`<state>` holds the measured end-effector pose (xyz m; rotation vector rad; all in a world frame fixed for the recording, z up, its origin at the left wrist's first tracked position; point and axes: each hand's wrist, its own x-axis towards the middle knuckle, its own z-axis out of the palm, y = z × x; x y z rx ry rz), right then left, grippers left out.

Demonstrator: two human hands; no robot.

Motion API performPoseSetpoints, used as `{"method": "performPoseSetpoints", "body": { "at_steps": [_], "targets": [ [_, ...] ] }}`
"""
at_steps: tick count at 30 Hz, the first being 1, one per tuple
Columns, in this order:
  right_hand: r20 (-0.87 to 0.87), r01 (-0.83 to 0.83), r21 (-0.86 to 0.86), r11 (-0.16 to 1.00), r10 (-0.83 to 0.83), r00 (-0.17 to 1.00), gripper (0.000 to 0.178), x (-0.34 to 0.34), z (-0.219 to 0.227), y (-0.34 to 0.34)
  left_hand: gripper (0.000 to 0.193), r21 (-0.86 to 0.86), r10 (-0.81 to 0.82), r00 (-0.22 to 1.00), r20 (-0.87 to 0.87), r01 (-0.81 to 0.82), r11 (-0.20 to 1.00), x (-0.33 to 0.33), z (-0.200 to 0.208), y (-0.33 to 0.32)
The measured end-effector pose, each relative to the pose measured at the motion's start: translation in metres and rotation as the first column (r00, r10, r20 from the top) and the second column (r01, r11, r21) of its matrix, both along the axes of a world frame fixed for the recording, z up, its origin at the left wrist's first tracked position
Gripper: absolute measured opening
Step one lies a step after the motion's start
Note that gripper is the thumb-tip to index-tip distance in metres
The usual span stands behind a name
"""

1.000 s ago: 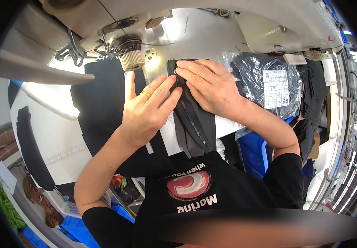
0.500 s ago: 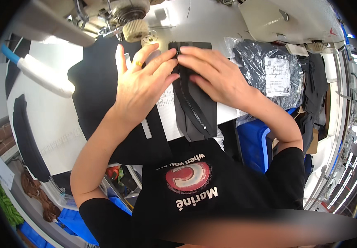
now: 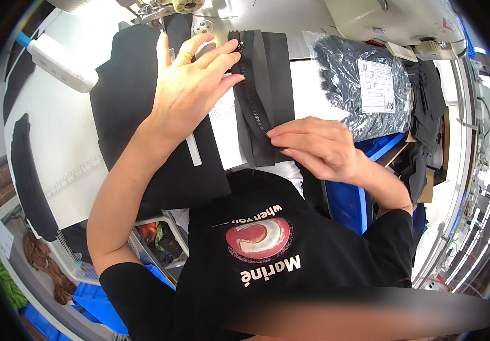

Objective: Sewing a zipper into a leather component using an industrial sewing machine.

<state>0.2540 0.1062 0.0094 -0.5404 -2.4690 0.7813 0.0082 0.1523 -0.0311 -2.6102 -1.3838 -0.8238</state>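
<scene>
A black zipper (image 3: 250, 98) with a light toothed line lies lengthwise over dark grey fabric pieces (image 3: 282, 74) on the white table. My left hand (image 3: 191, 82) is open with its fingers spread, and its fingertips touch the zipper's far end. Near the zipper's lower end, my right hand (image 3: 318, 146) is closed, fingertips pinched at the zipper's right edge. A large black fabric panel (image 3: 125, 85) lies under my left hand and forearm. On that panel, a narrow white strip (image 3: 194, 150) shows beside my left wrist.
A sewing machine's parts and cream knob (image 3: 188, 4) stand at the far edge. Another machine body (image 3: 395, 20) is at the far right. A clear plastic package (image 3: 336, 85) of dark goods lies to the right, above a blue bin (image 3: 347, 204). A white-and-blue device (image 3: 60, 62) juts in from the left.
My right hand has slid from the zipper's far end toward me, to its lower end. The left hand stays near the far end. The whole view has shifted slightly.
</scene>
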Motion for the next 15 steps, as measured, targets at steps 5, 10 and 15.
{"method": "performPoseSetpoints", "body": {
  "at_steps": [5,10,15],
  "targets": [
    [-0.069,0.099,0.307,0.947,-0.081,0.994,0.024,-0.020,-0.006,-0.022,0.026,0.081,-0.023,0.998,0.066,0.018,0.997,0.002,0.000,0.001],
    [-0.004,0.077,0.324,0.943,-0.081,0.997,0.024,-0.018,-0.028,-0.030,0.028,-0.030,-0.012,1.000,0.012,0.012,0.999,-0.001,-0.002,-0.001],
    [0.139,0.011,0.436,0.900,-0.080,0.987,0.029,-0.014,-0.032,-0.038,0.035,-0.044,-0.008,1.000,-0.004,0.008,0.999,-0.004,-0.001,0.000]
  ]
}}
